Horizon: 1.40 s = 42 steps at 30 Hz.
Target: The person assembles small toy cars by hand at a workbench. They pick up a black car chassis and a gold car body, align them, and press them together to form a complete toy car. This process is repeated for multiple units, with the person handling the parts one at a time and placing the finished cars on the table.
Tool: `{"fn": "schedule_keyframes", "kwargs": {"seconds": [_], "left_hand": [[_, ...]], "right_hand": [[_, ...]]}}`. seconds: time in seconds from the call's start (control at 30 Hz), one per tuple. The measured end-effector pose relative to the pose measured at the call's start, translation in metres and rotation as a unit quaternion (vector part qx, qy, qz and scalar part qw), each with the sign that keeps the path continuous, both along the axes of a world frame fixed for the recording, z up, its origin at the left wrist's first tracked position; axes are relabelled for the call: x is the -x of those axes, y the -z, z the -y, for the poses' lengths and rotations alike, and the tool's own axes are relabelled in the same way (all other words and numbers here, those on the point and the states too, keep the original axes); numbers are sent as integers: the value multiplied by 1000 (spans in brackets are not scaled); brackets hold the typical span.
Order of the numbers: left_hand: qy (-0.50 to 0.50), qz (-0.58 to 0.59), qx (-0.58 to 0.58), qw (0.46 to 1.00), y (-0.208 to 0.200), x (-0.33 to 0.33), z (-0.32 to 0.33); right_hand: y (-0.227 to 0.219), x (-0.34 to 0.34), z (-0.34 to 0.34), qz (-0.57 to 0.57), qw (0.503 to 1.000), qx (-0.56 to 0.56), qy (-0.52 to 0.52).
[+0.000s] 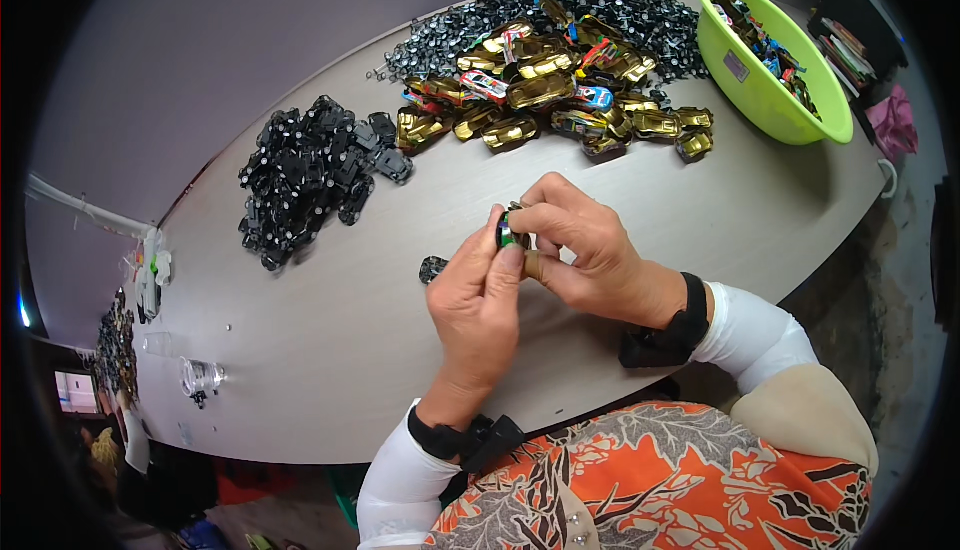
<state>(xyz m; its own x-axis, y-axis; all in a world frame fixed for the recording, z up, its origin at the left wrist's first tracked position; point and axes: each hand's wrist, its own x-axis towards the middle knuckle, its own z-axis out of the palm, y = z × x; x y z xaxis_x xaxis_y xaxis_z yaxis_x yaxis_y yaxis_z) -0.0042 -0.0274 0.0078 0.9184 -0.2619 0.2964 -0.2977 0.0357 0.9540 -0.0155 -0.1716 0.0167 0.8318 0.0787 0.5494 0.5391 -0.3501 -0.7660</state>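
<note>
A small green and dark toy car shell (507, 232) is held upright between both hands over the middle of the table. My left hand (474, 308) grips it from the near left with thumb and fingers closed. On its other side, the fingers of my right hand (585, 242) are pinched at the shell; they partly hide it. A tan band wraps a right finger. Beside my left hand a black toy car chassis (432, 269) lies on the table (340, 350). Farther off is a heap of gold toy car shells (540, 93), some with coloured bodies among them.
Black chassis (305, 180) are heaped at the left. Many small wheel parts (600, 5) spread along the back. A lime-green basin (775, 115) of toy cars stands at the back right. A clear cup (200, 377) sits at the left. Another person's sleeve (136, 442) shows at lower left.
</note>
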Motion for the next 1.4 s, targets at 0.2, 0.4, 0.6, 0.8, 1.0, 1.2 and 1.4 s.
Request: {"fn": "schedule_keyframes", "kwargs": {"seconds": [0.2,0.4,0.6,0.8,1.0,1.2,1.4], "left_hand": [[42,-144,107,983,-11,0,-3],[79,-80,111,987,-5,-4,-2],[151,-176,147,962,-8,-10,-8],[155,-161,151,963,-7,-11,-9],[141,-142,138,970,-4,-12,-8],[154,-188,160,957,-8,-10,-6],[144,-171,145,964,-4,-9,-5]], "right_hand": [[-5,-3,8,0,998,-50,-41],[-8,-4,12,-32,993,-88,-77],[-10,-2,13,-25,995,-81,-57],[-13,0,17,-26,997,-39,-54],[-14,-4,19,7,997,-23,-78],[-11,-1,11,-41,991,-123,-38],[-13,-2,12,-15,998,-50,-22]]}}
